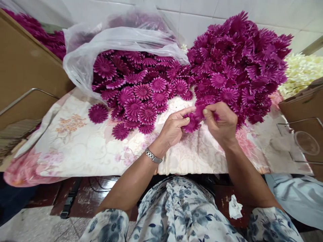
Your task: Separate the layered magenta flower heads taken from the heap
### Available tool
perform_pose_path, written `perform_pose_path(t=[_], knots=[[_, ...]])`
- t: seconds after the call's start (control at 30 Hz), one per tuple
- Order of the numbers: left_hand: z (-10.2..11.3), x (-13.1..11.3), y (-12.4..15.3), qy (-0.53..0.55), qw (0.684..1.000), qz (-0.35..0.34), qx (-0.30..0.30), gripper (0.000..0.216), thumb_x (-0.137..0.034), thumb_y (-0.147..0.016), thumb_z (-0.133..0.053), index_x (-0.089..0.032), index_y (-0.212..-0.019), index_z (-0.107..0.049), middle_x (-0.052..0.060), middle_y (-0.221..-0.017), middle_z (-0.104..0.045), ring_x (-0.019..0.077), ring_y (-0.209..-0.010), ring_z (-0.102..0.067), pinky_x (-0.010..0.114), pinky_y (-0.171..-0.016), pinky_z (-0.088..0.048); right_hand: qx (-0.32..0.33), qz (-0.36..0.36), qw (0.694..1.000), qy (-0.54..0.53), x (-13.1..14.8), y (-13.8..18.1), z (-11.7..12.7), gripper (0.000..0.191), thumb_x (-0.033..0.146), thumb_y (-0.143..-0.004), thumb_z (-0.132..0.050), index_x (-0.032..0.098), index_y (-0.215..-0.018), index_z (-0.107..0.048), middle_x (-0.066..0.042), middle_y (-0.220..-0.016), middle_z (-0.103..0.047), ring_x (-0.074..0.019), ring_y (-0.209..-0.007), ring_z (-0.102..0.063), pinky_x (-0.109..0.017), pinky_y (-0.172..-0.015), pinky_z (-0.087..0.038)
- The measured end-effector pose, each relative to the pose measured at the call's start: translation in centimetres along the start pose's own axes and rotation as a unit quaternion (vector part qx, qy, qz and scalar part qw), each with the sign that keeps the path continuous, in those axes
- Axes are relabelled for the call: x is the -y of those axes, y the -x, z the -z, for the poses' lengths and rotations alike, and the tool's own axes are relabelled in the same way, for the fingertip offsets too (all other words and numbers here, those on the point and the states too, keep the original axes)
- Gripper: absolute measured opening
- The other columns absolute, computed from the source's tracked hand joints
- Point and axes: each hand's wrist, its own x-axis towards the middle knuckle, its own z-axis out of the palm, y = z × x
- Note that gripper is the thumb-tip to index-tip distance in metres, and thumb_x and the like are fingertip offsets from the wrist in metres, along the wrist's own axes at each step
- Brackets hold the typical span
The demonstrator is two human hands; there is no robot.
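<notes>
My left hand (176,126), with a metal watch at the wrist, is closed on a magenta artificial flower head (192,123) between thumb and fingers. Close beside it, my right hand (220,122) pinches another magenta petal piece (200,110), which is slightly blurred. The two pieces overlap in view, and I cannot tell whether they are joined. Left of my hands, many loose flower heads (147,113) spill from a clear plastic bag (80,57). A tall heap of magenta flower heads (237,64) rises behind my right hand.
A floral cloth (83,154) covers the table. One flower head (98,113) lies apart at the left. Cardboard boxes stand at the left (30,57) and right (306,111), with a clear round plastic lid (306,143) near the right one. Cream petals (304,72) are piled at the far right.
</notes>
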Motion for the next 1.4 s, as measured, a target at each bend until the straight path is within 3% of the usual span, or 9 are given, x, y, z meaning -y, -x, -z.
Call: perform_pose_path(t=[0.23, 0.37, 0.5, 0.8, 0.97, 1.07, 1.2, 1.27, 1.4], knots=[[-0.2, -0.3, 0.1, 0.039, 0.999, 0.009, 0.011, 0.039, -0.006, -0.065, -0.055, -0.013, -0.103, -0.061, 0.011, -0.095, -0.071, 0.0231, -0.086, -0.068, 0.039, -0.081, -0.049, -0.036, -0.098, 0.950, 0.295, -6.2, -3.4, 4.8, 0.032, 0.035, -0.082, -0.058, 0.011, -0.102, -0.065, -0.017, -0.102, -0.065, -0.0282, -0.102, -0.056, -0.047, -0.086, -0.040], [-0.2, -0.4, 0.1, 0.043, 0.999, 0.005, -0.003, 0.042, -0.004, -0.064, -0.054, -0.013, -0.104, -0.060, 0.007, -0.085, -0.070, 0.0150, -0.072, -0.065, 0.031, -0.074, -0.048, 0.043, 0.034, 0.996, 0.065, -2.0, -1.3, 2.0, 0.022, 0.035, -0.082, -0.060, 0.016, -0.092, -0.066, -0.009, -0.086, -0.067, -0.0193, -0.087, -0.059, -0.035, -0.078, -0.047], [-0.2, -0.2, 0.1, 0.018, 1.000, -0.001, -0.014, 0.044, -0.001, -0.059, -0.054, -0.014, -0.099, -0.066, 0.002, -0.078, -0.067, 0.0054, -0.059, -0.054, 0.020, -0.062, -0.040, 0.132, 0.050, 0.987, -0.078, 1.4, 0.7, -1.6, 0.011, 0.031, -0.083, -0.059, 0.020, -0.083, -0.062, -0.003, -0.076, -0.062, -0.0162, -0.076, -0.056, -0.032, -0.069, -0.047], [-0.1, -0.1, 0.1, -0.011, 1.000, 0.008, -0.014, 0.039, -0.004, -0.060, -0.060, -0.013, -0.097, -0.070, 0.001, -0.072, -0.064, 0.0053, -0.059, -0.050, 0.018, -0.055, -0.035, 0.040, 0.069, 0.994, -0.069, 0.6, 1.6, -2.3, 0.011, 0.015, -0.085, -0.052, 0.018, -0.083, -0.062, -0.005, -0.074, -0.066, -0.0165, -0.075, -0.058, -0.031, -0.068, -0.048], [-0.7, -0.4, 0.0, -0.038, 0.998, 0.000, -0.058, 0.041, 0.000, -0.054, -0.057, -0.011, -0.092, -0.068, 0.002, -0.075, -0.065, 0.0076, -0.066, -0.056, 0.017, -0.060, -0.041, 0.089, 0.026, 0.996, -0.011, 1.8, 1.8, -2.1, 0.017, 0.024, -0.088, -0.048, 0.020, -0.087, -0.065, -0.005, -0.082, -0.067, -0.0176, -0.081, -0.058, -0.034, -0.074, -0.045], [-0.7, -0.5, -0.4, -0.047, 0.991, -0.019, -0.122, 0.044, -0.004, -0.055, -0.061, -0.015, -0.097, -0.065, 0.000, -0.070, -0.064, 0.0077, -0.059, -0.056, 0.017, -0.055, -0.042, 0.113, 0.019, 0.993, 0.031, 1.7, 1.1, 0.4, 0.021, 0.031, -0.088, -0.050, 0.022, -0.100, -0.065, -0.005, -0.095, -0.067, -0.0174, -0.091, -0.057, -0.035, -0.083, -0.043], [-0.5, -0.5, -0.9, -0.059, 0.989, -0.027, -0.130, 0.041, -0.007, -0.059, -0.062, -0.019, -0.098, -0.064, -0.001, -0.066, -0.061, 0.0085, -0.055, -0.054, 0.018, -0.050, -0.042, -0.013, -0.032, 0.985, 0.169, -1.2, 1.4, 7.9, 0.015, 0.030, -0.086, -0.055, 0.021, -0.095, -0.064, -0.005, -0.092, -0.066, -0.0168, -0.091, -0.058, -0.034, -0.086, -0.043], [-0.6, -0.5, -0.8, -0.052, 0.989, -0.026, -0.134, 0.032, -0.005, -0.060, -0.061, -0.018, -0.090, -0.064, 0.000, -0.073, -0.063, 0.0093, -0.061, -0.057, 0.018, -0.053, -0.044, -0.039, -0.116, 0.955, 0.270, -3.8, 2.7, 12.8, 0.017, 0.032, -0.084, -0.057, 0.021, -0.096, -0.063, -0.006, -0.093, -0.066, -0.0198, -0.092, -0.057, -0.036, -0.085, -0.044], [-1.1, -0.7, -0.6, -0.020, 0.988, -0.018, -0.154, 0.017, -0.001, -0.061, -0.058, -0.013, -0.072, -0.061, 0.000, -0.071, -0.062, 0.0082, -0.064, -0.056, 0.017, -0.057, -0.047, 0.050, -0.255, 0.874, 0.411, -9.3, 6.0, 20.4, 0.027, 0.035, -0.075, -0.065, 0.019, -0.097, -0.062, -0.008, -0.089, -0.063, -0.0230, -0.085, -0.055, -0.039, -0.079, -0.042]])
